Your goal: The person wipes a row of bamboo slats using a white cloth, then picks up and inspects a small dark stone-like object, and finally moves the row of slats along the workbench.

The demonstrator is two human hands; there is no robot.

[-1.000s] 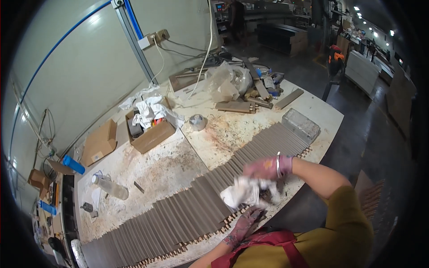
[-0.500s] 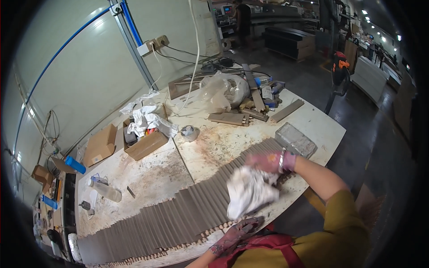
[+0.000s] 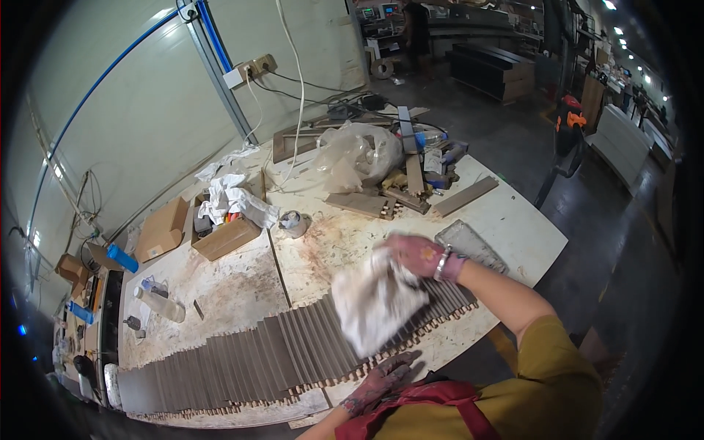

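Observation:
A long row of grey-brown wooden strips, packed side by side with pegged ends toward me, runs along the near side of the worktable. My right hand, in a pinkish patterned glove with a bracelet at the wrist, grips a white cloth. The cloth hangs over the right part of the row, blurred by motion and covering some strips. At the table's near edge, my gloved left hand lies beside the pegged ends with its fingers loosely stretched out; nothing shows in it.
Beyond the right hand lies a grey, tape-wrapped block. Farther back are a small round tin, loose wood pieces, and a plastic bag. At left stand an open cardboard box with rags and a whitish bottle.
My right hand has swept the cloth left and slightly up across the strips. My left hand has shifted a little left. The whole view has also moved slightly.

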